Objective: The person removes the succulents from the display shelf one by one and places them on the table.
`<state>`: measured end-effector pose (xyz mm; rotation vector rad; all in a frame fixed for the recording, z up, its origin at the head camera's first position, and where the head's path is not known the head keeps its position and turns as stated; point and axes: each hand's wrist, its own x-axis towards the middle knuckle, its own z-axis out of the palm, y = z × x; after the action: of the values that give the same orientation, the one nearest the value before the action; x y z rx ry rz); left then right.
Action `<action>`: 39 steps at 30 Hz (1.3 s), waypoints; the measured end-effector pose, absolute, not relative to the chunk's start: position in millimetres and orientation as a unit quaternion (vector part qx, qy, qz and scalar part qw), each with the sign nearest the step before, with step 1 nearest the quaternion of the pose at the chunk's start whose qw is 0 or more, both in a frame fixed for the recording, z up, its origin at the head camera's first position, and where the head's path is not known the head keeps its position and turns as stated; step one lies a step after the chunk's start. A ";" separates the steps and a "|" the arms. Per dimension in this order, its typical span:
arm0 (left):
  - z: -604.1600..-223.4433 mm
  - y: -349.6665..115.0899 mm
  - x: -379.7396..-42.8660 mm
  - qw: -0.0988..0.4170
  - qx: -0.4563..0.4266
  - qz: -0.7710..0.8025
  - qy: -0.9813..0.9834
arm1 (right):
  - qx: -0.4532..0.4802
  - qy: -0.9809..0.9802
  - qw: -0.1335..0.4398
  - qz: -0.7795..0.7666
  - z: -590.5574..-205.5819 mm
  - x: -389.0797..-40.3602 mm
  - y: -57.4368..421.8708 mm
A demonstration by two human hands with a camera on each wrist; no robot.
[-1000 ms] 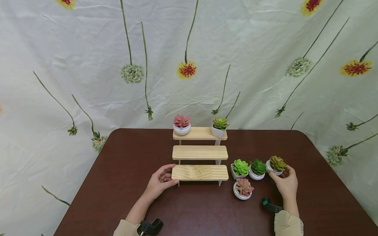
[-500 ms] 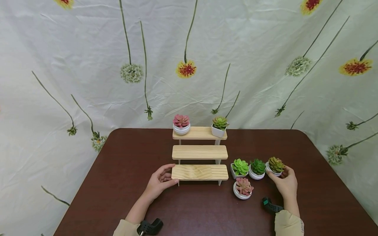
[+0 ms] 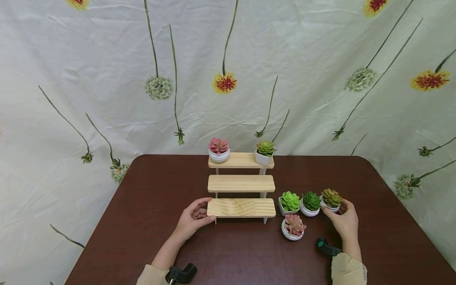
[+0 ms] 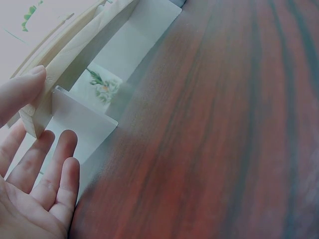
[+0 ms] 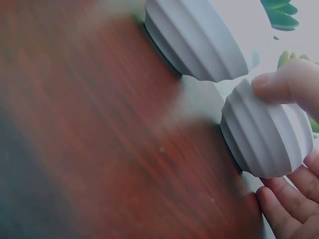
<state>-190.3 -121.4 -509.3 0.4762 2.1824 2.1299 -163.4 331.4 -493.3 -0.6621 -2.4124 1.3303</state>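
Note:
A three-step wooden stand [image 3: 241, 184] sits mid-table. My left hand [image 3: 201, 211] rests at the left end of its bottom shelf [image 3: 241, 208]. The thumb touches the plank's end [image 4: 75, 55] and the fingers [image 4: 50, 174] lie straight below it. My right hand [image 3: 335, 209] grips an olive-brown succulent in a ribbed white pot [image 3: 331, 199]. In the right wrist view the thumb [image 5: 286, 82] presses that pot [image 5: 266, 137] and the fingers curl under it, close beside the dark green succulent's pot [image 5: 197, 37].
A pink succulent [image 3: 219, 149] and a green one [image 3: 265, 152] stand on the top shelf. On the brown table [image 3: 142, 206], right of the stand, are a light green [image 3: 290, 202], a dark green [image 3: 310, 203] and a pink succulent [image 3: 293, 227]. A floral cloth hangs behind.
My right hand has shifted the olive-brown succulent slightly left, closer to the dark green one. The left hand has stayed at the shelf's end.

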 end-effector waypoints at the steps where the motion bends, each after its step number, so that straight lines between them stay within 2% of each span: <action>1: -509.1 -121.4 -190.2 0.028 0.154 0.690 0.707 | -0.230 -0.842 0.154 0.463 -493.3 -163.3 331.4; 28: -506.9 -120.8 -189.2 0.021 0.160 0.685 0.710 | -0.231 -0.835 0.131 0.482 -476.7 -161.3 332.0; 39: -507.7 -122.1 -189.7 0.028 0.161 0.691 0.704 | -0.212 -0.836 0.165 0.478 -469.1 -161.8 326.7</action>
<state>-189.7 -122.1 -507.7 0.4969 2.1743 2.1334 -161.8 326.7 -469.1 -0.6046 -2.3832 1.3611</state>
